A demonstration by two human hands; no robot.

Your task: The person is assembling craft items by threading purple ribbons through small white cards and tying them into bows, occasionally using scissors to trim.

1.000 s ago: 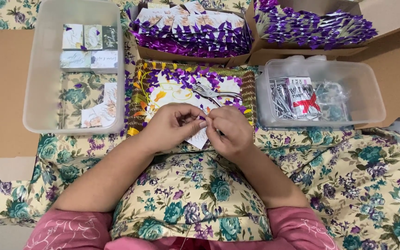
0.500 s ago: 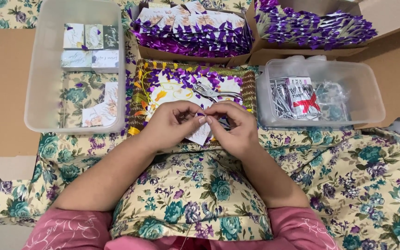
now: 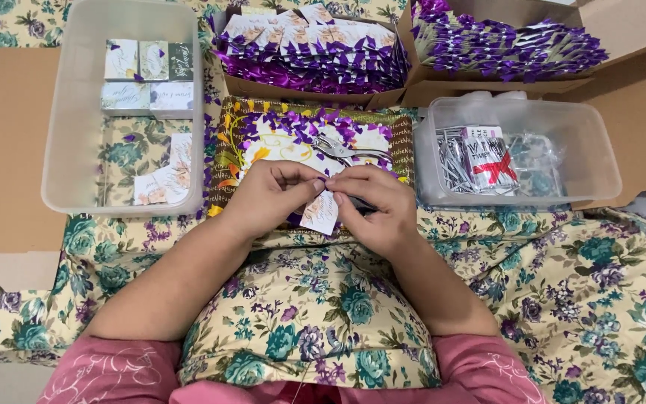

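Floral cloth (image 3: pixel 585 299) in cream, teal and purple covers the work area, with brown cardboard (image 3: pixel 1 142) bare at the far left; the head camera is the only view. Both hands meet over a patterned tray (image 3: pixel 233 142) strewn with small purple bows. The left hand (image 3: pixel 267 196) is nearly closed, thumb and forefinger pinched at the top of a small white card (image 3: pixel 321 212), which hangs just below the fingertips between the two hands. The right hand (image 3: pixel 371 202) is curled the same way, fingertips pinching at the same spot, where a bit of purple shows. Compared with half a second and a second earlier, the hands have barely shifted: the right fingers have drawn closer to the left, so the pinch on the card looks tighter, suggesting fine work at its top edge continues. Metal pliers (image 3: pixel 342 150) lie on the tray just beyond the fingers. A clear tub (image 3: pixel 69 112) on the left holds small printed cards; another clear tub (image 3: pixel 600 172) on the right holds packets. Two cardboard boxes (image 3: pixel 315 93) at the top are filled with purple-bowed cards. What exactly the fingertips grip is hidden, and the card's lower edge is partly covered by the right hand.
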